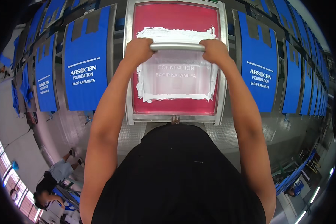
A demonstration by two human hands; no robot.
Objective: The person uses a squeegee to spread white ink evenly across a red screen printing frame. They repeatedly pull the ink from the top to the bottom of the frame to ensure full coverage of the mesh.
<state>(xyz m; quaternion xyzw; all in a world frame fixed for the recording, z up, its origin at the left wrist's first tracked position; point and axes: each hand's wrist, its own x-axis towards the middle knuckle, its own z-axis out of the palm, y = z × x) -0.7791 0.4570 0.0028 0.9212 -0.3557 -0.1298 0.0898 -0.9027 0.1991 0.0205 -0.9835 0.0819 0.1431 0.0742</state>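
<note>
A screen printing frame with metal edges lies in front of me, its mesh pink-red around the border. My left hand and my right hand are closed round the two ends of a squeegee, which has a pale metal bar and spans the screen crosswise. Thick white ink is heaped beyond the bar and smeared in a rough rectangle. On the near side of the squeegee, white lettering shows through a thin pinkish film. The blade's lower edge is hidden from me.
Blue printed fabric panels lie on boards to the left, and more blue panels run in a row to the right. A metal clip sits at the frame's near edge. Another person is at the lower left, near blue fabric.
</note>
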